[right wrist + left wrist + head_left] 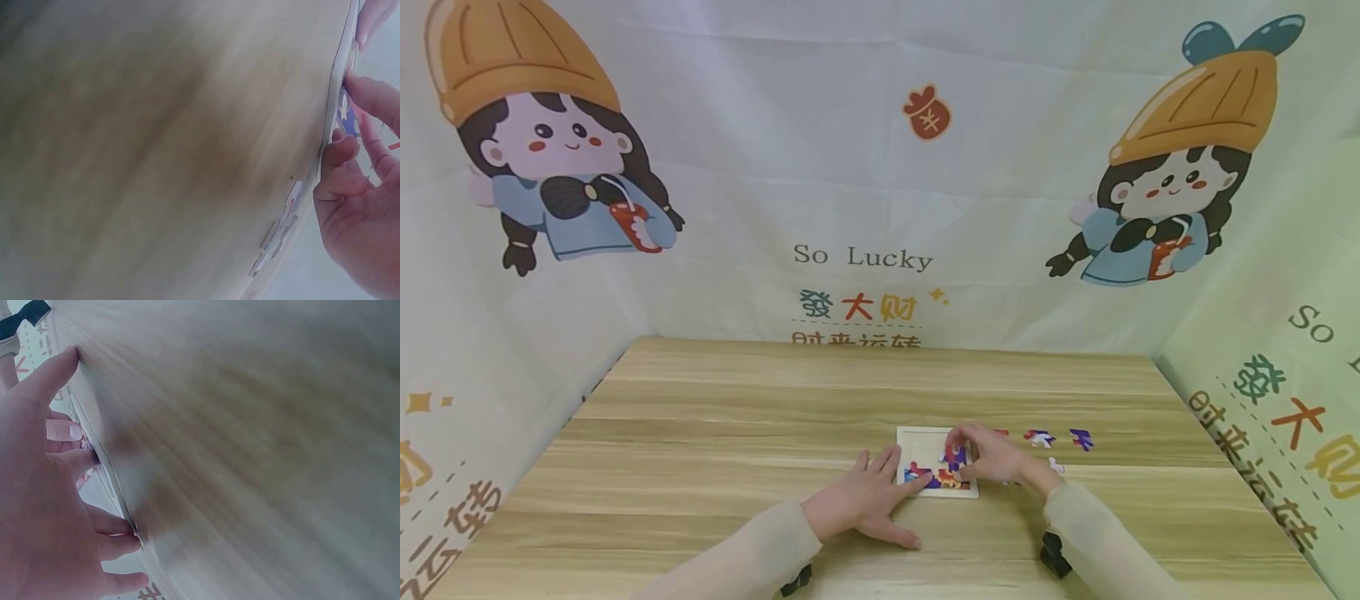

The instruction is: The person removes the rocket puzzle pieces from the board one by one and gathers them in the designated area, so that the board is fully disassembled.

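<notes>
A white-framed puzzle board lies on the table, with colourful joined pieces along its near side and a pale bare area at its far left. My left hand is spread flat at the board's left edge, its index fingertip touching the near pieces. Over the board's right part, my right hand pinches a purple and red puzzle piece. In the right wrist view, this purple piece with a star shows between thumb and fingers; the fingers partly hide it.
Right of the board lie several loose puzzle pieces, among them a purple one and a white-and-orange one. My right hand and forearm cover some of them. The wooden table meets a printed cloth backdrop at the back and sides.
</notes>
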### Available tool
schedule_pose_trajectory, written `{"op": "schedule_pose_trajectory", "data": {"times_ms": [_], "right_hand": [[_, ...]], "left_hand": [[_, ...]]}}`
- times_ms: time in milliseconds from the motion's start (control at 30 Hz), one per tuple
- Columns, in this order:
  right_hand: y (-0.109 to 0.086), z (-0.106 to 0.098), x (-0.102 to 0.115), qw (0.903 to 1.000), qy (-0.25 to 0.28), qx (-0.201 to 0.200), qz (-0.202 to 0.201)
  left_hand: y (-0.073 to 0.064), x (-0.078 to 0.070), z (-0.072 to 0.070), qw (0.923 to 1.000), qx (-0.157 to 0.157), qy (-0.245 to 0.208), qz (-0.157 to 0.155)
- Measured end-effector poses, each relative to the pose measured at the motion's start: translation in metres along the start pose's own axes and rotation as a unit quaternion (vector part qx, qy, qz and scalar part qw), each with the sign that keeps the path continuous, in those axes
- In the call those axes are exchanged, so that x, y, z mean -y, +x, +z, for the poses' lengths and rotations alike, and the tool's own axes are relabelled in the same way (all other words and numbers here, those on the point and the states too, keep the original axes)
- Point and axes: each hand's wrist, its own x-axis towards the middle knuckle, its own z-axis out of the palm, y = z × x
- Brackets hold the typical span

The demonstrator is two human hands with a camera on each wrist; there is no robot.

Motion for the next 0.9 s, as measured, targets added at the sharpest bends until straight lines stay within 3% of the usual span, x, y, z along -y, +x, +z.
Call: {"op": "schedule_pose_trajectory", "data": {"times_ms": [267,567,900], "right_hand": [[-0.0006,0.001,-0.0005,0.9997,0.023,0.002,0.008],[-0.0027,0.0004,-0.0028,0.999,0.028,-0.02,-0.027],[-0.0037,0.0008,-0.0055,0.9982,0.056,-0.02,-0.005]], "left_hand": [[-0.0011,-0.0005,-0.001,1.0,0.0,0.006,-0.002],[0.0002,0.0,0.0016,1.0,-0.001,0.004,-0.002],[-0.001,-0.0011,0.0009,1.0,-0.007,0.0,-0.004]]}}
